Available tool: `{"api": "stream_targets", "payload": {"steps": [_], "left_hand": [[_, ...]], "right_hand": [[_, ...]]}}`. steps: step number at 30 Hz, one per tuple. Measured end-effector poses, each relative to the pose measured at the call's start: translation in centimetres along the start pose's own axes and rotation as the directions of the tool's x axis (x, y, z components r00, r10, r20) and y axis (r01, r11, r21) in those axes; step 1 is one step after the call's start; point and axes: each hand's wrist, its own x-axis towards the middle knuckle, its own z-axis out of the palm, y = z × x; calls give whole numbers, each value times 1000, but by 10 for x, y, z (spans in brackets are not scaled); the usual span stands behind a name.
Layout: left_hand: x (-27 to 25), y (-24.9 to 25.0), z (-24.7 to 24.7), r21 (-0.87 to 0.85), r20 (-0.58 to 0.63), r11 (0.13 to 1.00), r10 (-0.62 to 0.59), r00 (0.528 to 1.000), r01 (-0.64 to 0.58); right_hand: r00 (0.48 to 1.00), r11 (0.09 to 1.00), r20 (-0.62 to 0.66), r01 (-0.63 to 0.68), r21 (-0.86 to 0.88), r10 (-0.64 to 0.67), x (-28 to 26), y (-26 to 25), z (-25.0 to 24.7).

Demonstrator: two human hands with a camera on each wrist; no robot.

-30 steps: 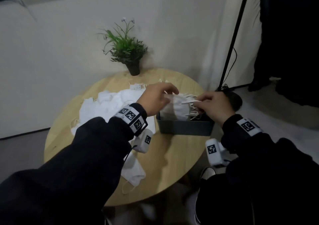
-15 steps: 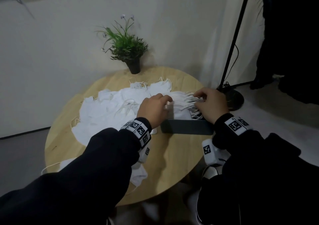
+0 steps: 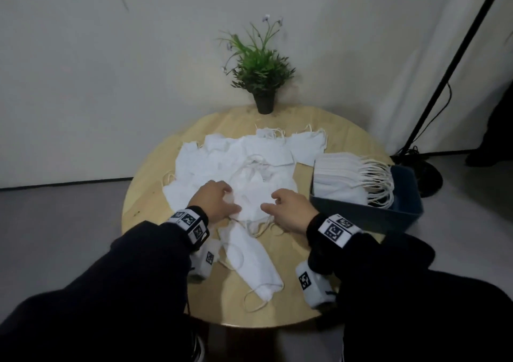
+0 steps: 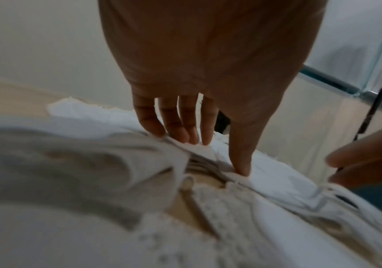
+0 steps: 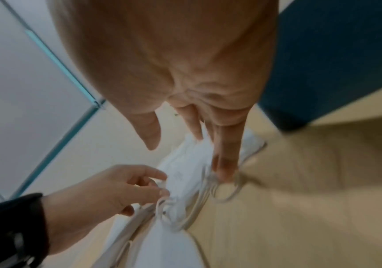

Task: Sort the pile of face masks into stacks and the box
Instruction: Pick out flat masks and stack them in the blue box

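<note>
Previously both hands had worked at the box (image 3: pixel 369 217), seating a bundle of masks in it; they had since left it and moved to the pile of masks (image 3: pixel 236 167) just left of the box. That bundle (image 3: pixel 341 178) stood in the box's left half, ear loops trailing toward its right half. The left hand (image 3: pixel 215 202) rested on the near edge of the pile with straight fingers (image 4: pixel 180 127) pressing the cloth and nothing gripped. The right hand (image 3: pixel 290 209), between the left hand and the box, had its fingers extended onto one mask (image 5: pixel 185 174); whether it had pinched the mask could not be told. One loose mask (image 3: pixel 249 261) lay nearer the person than the pile. Judged from this, one deposit was complete and the next pickup had begun, with much of the pile unsorted.
</note>
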Motion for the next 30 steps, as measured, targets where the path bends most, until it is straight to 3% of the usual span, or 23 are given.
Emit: {"api": "stream_targets", "payload": {"steps": [4, 7, 10, 13, 15, 18, 20, 22, 24, 26, 28, 30], "left_hand": [[4, -4, 7, -127, 127, 992, 7, 992, 9], [6, -3, -1, -62, 198, 996, 79, 977, -68], [11, -7, -16, -111, 103, 987, 128, 986, -116], [20, -20, -26, 6, -57, 997, 79, 995, -79], [20, -25, -27, 77, -16, 997, 5, 1000, -4], [20, -22, -25, 69, 49, 997, -45, 998, 42], [21, -19, -29, 12, 0, 998, -61, 998, 61], [20, -19, -40, -123, -108, 990, -79, 991, 66], [13, -19, -59, -290, -265, 957, -89, 960, 8], [2, -19, -81, -483, -386, 863, -61, 921, -145], [-13, -18, -103, -614, -432, 728, 13, 902, -305], [-27, -15, -122, -624, -388, 683, 152, 909, -380]], "right_hand": [[981, 986, -101, -164, 26, 165, 23, -6, 26], [960, 980, -201, -199, 9, 197, 31, -7, 34], [949, 984, -275, -124, 132, 156, 35, -6, 36], [935, 975, -345, 3, 222, 76, 31, -9, 32], [949, 971, -308, 11, 238, 65, 25, -10, 27], [982, 991, -137, -123, 61, 130, 19, -3, 34], [991, 978, -104, -103, -179, 85, 17, 2, 44], [993, 972, -109, -78, -223, 54, 20, 4, 48], [987, 991, -139, -97, -92, 84, 24, 4, 45], [978, 996, -192, -77, 51, 86, 27, 6, 39], [970, 973, -235, 1, 233, 55, 28, 5, 29], [964, 914, -264, 88, 395, 21, 24, 1, 17]]}}
